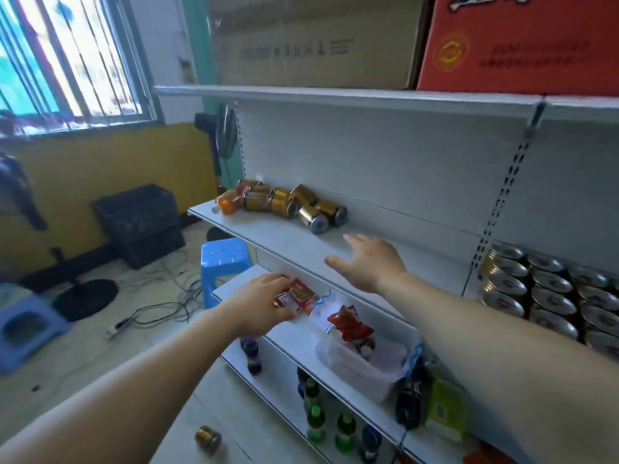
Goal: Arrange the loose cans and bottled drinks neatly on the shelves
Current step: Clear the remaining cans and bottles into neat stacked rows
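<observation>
White shelving unit is filling the frame from 12 to 5 o'clock. A brown cardboard box and a red box are sitting on its top shelf at 12 to 1 o'clock.

Stacked cans are sitting in the bay at 3 o'clock, in neat rows with silver ends facing out and gold sides. A black crate is standing on the floor at 9 o'clock, and a blue stool is standing just beside the shelf end.

A clear plastic tub is sitting on the middle shelf at about 5 o'clock, with a red snack bag sticking out of it.

The loose gold cans are lying on their sides in a messy cluster at the far left end of the upper shelf, at 11 o'clock. They are touching each other and pointing different ways, shiny gold bodies with silver-blue ends. An orange bottle is lying at the cluster's left edge, near the shelf corner.

The right hand is hovering over the upper shelf at centre, released, fingers spread, touching nothing, apart from the cans. The left hand is reaching to the middle shelf's left end, fingers curling over a red packet and grasping it.

Green bottles are standing upright below at 6 o'clock, with dark bottles alongside. One dark bottle is showing under the left wrist. A single gold can is lying alone at 7 o'clock on the lowest surface.
</observation>
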Available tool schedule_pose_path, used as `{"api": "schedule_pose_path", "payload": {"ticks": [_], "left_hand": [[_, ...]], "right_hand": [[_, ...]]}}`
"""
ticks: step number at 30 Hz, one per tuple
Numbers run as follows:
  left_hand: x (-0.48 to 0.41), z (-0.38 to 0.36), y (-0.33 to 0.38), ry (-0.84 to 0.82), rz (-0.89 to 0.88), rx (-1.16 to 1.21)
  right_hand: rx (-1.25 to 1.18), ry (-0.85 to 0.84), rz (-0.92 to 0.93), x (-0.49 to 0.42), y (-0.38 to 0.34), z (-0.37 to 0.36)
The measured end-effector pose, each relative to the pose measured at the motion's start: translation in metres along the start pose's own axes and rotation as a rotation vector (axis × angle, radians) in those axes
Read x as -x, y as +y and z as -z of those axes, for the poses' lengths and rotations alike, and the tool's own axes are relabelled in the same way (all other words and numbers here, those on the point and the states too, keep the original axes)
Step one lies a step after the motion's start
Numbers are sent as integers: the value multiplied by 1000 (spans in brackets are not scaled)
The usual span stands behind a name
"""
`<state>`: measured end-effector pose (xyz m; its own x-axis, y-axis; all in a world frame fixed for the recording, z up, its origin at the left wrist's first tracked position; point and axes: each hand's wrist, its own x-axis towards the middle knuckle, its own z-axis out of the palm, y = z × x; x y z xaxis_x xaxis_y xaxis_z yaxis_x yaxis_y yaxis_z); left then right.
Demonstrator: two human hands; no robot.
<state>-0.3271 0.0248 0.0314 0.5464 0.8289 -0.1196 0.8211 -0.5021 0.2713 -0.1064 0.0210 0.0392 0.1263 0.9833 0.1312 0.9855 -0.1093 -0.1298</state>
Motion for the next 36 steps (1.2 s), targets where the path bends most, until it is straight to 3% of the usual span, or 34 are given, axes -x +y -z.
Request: {"api": "schedule_pose_path", "payload": {"ticks": [17,29,36], "left_hand": [[-232,85,-254,-49,-103,-38],[-432,73,-296,69,-166,-182],[-481,63,-306,69,-146,-377]], "right_hand": [[-163,13,-405,-236,-88,-83],[-31,22,-529,-315,-36,-149],[-197,76,-579,-308,-37,-155]]}}
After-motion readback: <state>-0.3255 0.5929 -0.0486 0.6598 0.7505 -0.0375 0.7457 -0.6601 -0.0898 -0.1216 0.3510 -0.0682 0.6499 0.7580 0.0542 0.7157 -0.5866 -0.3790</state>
